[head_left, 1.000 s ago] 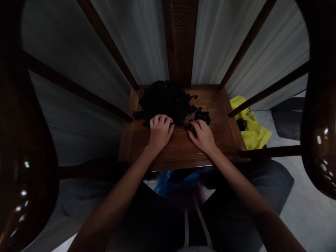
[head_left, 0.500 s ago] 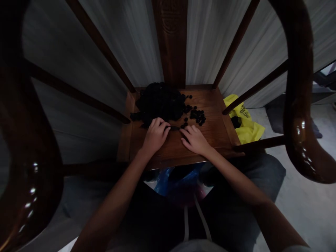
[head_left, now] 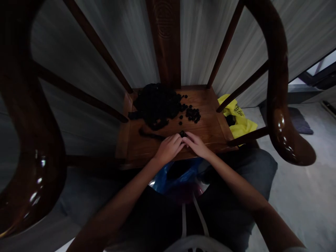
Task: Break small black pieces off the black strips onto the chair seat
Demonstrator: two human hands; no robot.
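Our left hand (head_left: 169, 148) and right hand (head_left: 197, 145) meet at small black pieces (head_left: 183, 133) on a wooden chair seat (head_left: 210, 129)
Fingertips press together, any pinch hidden; the black heap (head_left: 156, 106) lies ahead, nearer our left hand.

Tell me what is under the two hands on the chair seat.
The left hand and right hand rest on the wooden chair seat, a small dark piece showing at their fingertips; beneath the palms is covered from view.

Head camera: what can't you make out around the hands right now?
Head view:
The small black piece between the left hand and right hand: they partly hide it.
The black pile: too dark to separate pieces.
The yellow bag: the chair seat hides part of it.
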